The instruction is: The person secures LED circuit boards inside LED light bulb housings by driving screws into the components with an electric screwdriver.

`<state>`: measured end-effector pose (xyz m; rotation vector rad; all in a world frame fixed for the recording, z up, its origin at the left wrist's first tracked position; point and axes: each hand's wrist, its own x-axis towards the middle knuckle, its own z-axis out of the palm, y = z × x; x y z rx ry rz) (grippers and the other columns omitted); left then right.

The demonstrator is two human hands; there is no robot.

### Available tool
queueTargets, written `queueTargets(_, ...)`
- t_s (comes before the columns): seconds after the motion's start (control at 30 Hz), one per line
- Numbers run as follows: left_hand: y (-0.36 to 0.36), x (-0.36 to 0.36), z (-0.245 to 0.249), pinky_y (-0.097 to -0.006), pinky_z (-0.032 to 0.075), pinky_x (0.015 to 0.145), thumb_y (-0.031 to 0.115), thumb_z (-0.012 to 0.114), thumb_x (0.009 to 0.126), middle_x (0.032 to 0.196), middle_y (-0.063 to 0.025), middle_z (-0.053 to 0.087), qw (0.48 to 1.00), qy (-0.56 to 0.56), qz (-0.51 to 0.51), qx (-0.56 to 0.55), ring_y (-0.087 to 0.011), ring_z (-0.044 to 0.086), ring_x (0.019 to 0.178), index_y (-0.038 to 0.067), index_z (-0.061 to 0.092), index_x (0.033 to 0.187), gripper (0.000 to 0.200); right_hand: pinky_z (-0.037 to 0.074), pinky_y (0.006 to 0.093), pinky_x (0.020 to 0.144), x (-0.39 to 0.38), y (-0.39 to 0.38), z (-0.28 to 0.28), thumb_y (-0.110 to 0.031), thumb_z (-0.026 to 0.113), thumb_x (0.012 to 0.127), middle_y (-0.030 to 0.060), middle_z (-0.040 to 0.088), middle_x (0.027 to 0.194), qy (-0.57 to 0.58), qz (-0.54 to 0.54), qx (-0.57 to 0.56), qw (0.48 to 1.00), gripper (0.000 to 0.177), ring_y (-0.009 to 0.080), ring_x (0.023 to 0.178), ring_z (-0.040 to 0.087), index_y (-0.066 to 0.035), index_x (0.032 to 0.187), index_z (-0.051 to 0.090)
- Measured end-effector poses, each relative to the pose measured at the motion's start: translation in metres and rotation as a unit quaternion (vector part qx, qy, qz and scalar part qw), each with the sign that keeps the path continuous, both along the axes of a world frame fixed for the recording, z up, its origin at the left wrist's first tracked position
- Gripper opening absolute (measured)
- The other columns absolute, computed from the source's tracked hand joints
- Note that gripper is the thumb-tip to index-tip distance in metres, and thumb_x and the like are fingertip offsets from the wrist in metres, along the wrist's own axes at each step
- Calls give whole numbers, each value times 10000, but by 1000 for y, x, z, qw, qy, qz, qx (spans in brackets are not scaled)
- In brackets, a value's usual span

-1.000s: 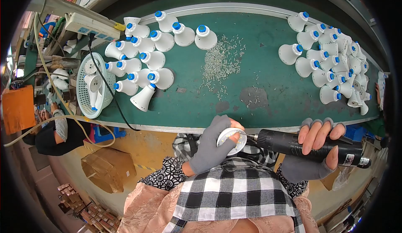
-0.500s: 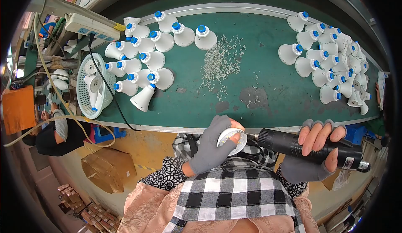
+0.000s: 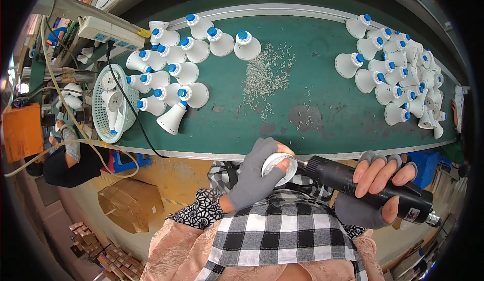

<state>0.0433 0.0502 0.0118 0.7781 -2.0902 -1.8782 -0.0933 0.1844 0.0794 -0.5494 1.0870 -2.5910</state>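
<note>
My left hand (image 3: pixel 256 172), in a grey fingerless glove, is closed around a white LED bulb housing (image 3: pixel 291 174). The open round face of the housing points up and to the right, with a pale LED board inside it. My thumb lies on that face; the rest of the housing is hidden by the hand. In my right hand (image 3: pixel 375 179), gloved the same way, is a black electric screwdriver (image 3: pixel 330 174). It slopes down to the right, and its bit end meets the right side of the bulb's face. Whether it sits on a screw is too small to tell.
Small screws (image 3: pixel 267 74) lie heaped on the green workbench (image 3: pixel 312 34). White bulb housings with blue caps (image 3: pixel 194 95) stand at the left, and more crowd the right (image 3: pixel 398 74). A pale green basket (image 3: pixel 97 107) and black cable (image 3: pixel 132 107) are at the left edge.
The screwdriver's rear end has dropped, so the tool slopes more steeply, and my right hand has shifted slightly with it. My left hand and the bulb housing stay almost still.
</note>
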Motion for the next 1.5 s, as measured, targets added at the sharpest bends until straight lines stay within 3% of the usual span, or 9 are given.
queueTargets(0.23, 0, 0, 0, -329, 431, 802, 125, 618, 837, 922, -67, 591, 1000, -6, -1, -10, -219, 523, 902, 51, 636, 984, 165, 449, 415, 681, 9, 2, 8, -227, 759, 800, 84, 524, 748, 6, 10, 19, 1000, 439, 232, 611, 571, -129, 982, 372)
queueTargets(0.27, 0, 0, -1, -329, 431, 801, 124, 618, 837, 921, -67, 590, 1000, -5, 0, -15, -220, 522, 902, 51, 635, 983, 165, 457, 353, 632, 10, -5, 10, -223, 656, 849, 72, 494, 712, 49, -15, 52, 997, 340, 195, 562, 556, -106, 981, 365)
queueTargets(0.73, 8, 0, -9, -323, 436, 805, 157, 593, 867, 906, -82, 574, 999, -18, 2, 35, -211, 534, 888, 35, 625, 995, 179, 484, 347, 593, 6, -6, 1, -191, 741, 781, 58, 544, 662, 94, 39, 44, 994, 376, 174, 496, 569, -111, 926, 403)
queueTargets(0.87, 2, 1, -10, -257, 474, 751, 227, 561, 910, 912, -49, 621, 984, -50, -5, 169, -120, 591, 817, 10, 605, 1061, 268, 477, 388, 683, -9, -5, -6, -163, 709, 814, 76, 562, 752, 86, 85, -35, 992, 355, 196, 606, 590, -115, 966, 391)
queueTargets(0.93, -3, -1, -2, -247, 479, 730, 258, 562, 906, 896, -44, 631, 965, -54, 6, 258, -109, 599, 798, 7, 592, 1084, 309, 442, 341, 619, -21, -4, -5, -220, 649, 863, 40, 502, 701, 41, -7, -58, 997, 295, 161, 562, 537, -105, 974, 401)
queueTargets(1.1, -29, -14, 11, -298, 514, 808, 294, 594, 880, 992, -72, 621, 843, 3, 59, 535, -158, 621, 864, 27, 525, 1219, 436, 384, 304, 624, -51, 11, -18, -203, 517, 941, 17, 445, 746, -112, -59, -58, 990, 135, 131, 623, 466, -80, 987, 488)
queueTargets(1.27, -64, -91, 42, -346, 501, 862, 188, 676, 834, 1137, -63, 565, 914, 60, -4, 400, -160, 562, 977, 36, 471, 1296, 529, 419, 327, 618, -56, 25, -59, -195, 536, 929, 27, 471, 713, -224, -98, -18, 970, 97, 159, 606, 476, -113, 965, 499)
queueTargets(1.43, -57, -232, 54, -295, 463, 891, 293, 739, 786, 1143, -107, 589, 973, 56, -195, 107, -198, 602, 991, 1, 474, 1286, 637, 441, 340, 631, -53, 32, -88, -158, 566, 902, 37, 490, 698, -300, -104, -1, 948, 100, 177, 608, 491, -108, 955, 499)
queueTargets(1.5, -34, -287, 58, -336, 452, 934, 344, 760, 745, 1204, -168, 579, 975, 39, -211, -54, -242, 582, 1098, -14, 467, 1299, 721, 443, 347, 636, -51, 34, -98, -147, 572, 897, 41, 496, 697, -314, -96, -4, 945, 103, 183, 614, 500, -108, 958, 499)
